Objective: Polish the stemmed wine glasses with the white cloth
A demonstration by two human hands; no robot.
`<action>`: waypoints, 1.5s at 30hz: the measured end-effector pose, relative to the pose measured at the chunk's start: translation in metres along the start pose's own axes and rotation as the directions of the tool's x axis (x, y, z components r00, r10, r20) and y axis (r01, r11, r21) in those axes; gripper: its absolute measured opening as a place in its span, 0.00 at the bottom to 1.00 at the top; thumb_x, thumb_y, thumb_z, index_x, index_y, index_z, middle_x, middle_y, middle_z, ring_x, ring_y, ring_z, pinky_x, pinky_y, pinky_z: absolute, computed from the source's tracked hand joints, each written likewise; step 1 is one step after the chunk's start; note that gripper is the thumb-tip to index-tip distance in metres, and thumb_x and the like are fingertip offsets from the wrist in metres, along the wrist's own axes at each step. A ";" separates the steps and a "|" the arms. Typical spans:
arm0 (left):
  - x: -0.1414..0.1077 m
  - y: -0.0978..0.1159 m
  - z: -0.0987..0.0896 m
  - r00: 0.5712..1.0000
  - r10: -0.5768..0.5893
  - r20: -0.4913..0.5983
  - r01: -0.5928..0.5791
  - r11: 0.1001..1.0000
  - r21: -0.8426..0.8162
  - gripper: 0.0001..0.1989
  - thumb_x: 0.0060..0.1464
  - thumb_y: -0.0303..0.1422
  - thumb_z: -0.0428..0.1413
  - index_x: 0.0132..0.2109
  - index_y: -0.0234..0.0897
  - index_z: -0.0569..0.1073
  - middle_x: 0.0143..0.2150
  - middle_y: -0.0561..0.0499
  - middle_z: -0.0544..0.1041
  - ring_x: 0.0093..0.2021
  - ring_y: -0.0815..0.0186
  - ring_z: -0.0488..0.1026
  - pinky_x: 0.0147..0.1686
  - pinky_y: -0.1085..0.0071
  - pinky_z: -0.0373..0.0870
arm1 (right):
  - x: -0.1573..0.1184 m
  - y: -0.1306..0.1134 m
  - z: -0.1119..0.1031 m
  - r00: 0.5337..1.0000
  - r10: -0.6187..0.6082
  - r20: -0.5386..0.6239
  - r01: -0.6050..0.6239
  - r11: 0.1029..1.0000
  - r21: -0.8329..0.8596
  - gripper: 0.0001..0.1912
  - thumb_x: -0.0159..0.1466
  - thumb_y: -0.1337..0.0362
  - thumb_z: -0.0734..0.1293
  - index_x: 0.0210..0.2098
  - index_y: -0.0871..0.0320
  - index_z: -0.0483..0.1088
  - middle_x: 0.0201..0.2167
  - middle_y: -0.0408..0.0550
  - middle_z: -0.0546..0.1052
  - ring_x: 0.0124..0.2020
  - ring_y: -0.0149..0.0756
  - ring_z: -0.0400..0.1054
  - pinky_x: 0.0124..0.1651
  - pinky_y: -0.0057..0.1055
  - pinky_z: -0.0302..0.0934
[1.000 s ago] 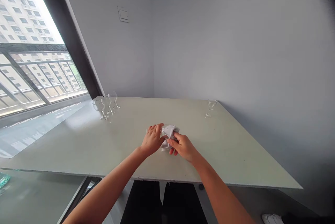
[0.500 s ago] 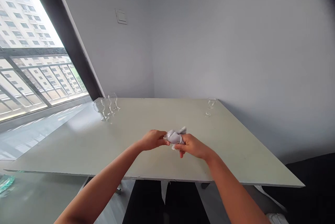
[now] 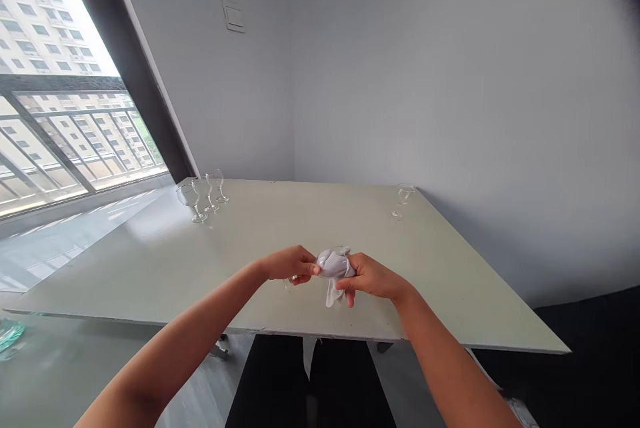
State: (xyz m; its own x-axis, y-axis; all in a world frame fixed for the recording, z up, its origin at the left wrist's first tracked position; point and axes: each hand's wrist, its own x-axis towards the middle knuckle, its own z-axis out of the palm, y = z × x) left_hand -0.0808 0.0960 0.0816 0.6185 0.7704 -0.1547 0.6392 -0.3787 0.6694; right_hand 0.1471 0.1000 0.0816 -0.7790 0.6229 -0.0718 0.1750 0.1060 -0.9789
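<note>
My left hand (image 3: 289,263) and my right hand (image 3: 369,277) meet above the near middle of the pale table (image 3: 450,281). My right hand grips a crumpled white cloth (image 3: 332,264), bunched around the bowl of a clear stemmed glass whose rim just shows above the cloth. A tail of the cloth hangs down below my right fingers. My left hand pinches the glass at its stem end, with the clear foot faintly visible under my fingers. Most of the glass is hidden by the cloth.
Three clear stemmed glasses (image 3: 199,196) stand together at the table's far left corner. One more glass (image 3: 402,200) stands near the far right edge. A large window (image 3: 60,121) is on the left, grey walls are behind, and a wall switch (image 3: 235,16) is high up.
Both hands have lifted the cloth-wrapped glass off the table and drawn it slightly nearer. The cloth is bunched tighter, and a tail now hangs below my right hand.
</note>
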 end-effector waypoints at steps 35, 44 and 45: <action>-0.004 0.010 0.027 0.899 -0.013 -0.437 0.230 0.864 0.447 0.12 0.54 0.35 0.46 0.27 0.37 0.68 0.24 0.52 0.70 0.26 0.67 0.67 0.26 0.73 0.55 | 0.027 -0.007 0.018 0.866 -0.412 -0.283 0.115 0.715 -0.689 0.17 0.63 0.60 0.55 0.49 0.52 0.67 0.48 0.46 0.71 0.50 0.42 0.60 0.51 0.42 0.53; 0.011 0.010 0.043 0.758 -0.072 -0.649 0.242 0.954 0.178 0.10 0.57 0.38 0.44 0.38 0.39 0.67 0.28 0.52 0.70 0.28 0.67 0.66 0.25 0.75 0.55 | 0.060 0.020 0.008 0.742 0.183 -0.645 0.339 0.727 0.597 0.16 0.53 0.50 0.64 0.28 0.57 0.70 0.24 0.43 0.73 0.26 0.33 0.66 0.26 0.29 0.59; 0.016 0.011 0.047 0.725 -0.087 -0.683 0.248 0.958 0.141 0.10 0.57 0.36 0.44 0.38 0.38 0.67 0.29 0.52 0.70 0.29 0.67 0.66 0.26 0.75 0.55 | 0.063 0.023 0.018 0.709 0.209 -0.673 0.399 0.668 0.628 0.16 0.53 0.49 0.64 0.29 0.56 0.70 0.26 0.44 0.74 0.28 0.34 0.67 0.28 0.30 0.60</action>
State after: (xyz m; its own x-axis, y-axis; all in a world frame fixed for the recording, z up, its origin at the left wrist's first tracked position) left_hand -0.0424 0.0800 0.0523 0.0806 0.9420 0.3259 0.8305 -0.2442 0.5005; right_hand 0.0910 0.1278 0.0506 -0.1108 0.9858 -0.1262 -0.5723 -0.1671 -0.8029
